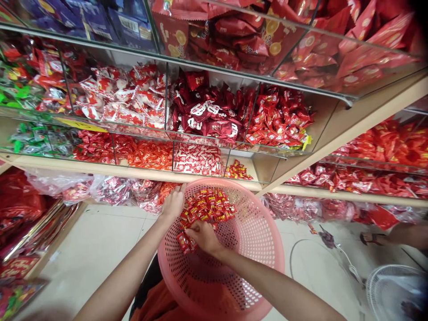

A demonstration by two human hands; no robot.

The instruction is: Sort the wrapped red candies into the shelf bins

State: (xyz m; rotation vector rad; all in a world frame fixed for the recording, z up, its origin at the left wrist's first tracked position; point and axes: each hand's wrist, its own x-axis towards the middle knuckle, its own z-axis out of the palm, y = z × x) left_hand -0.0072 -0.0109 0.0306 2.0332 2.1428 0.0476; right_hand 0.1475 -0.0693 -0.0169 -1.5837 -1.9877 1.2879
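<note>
A pink perforated plastic basket stands in front of me, tilted toward the shelves. Small red-and-yellow wrapped candies are heaped on its far-left side. My left hand grips the basket's far-left rim, fingers curled over the edge. Inside the basket, my right hand is closed, thumb and fingers pinched together on a few red wrapped candies at the near edge of the heap. The fingers partly cover what they hold.
Glass-fronted shelves hold red sweets; one low compartment has a small pile of similar candies. Plastic bags of sweets lie beneath the shelf. At right are a cable, a white fan and a person's sandalled foot.
</note>
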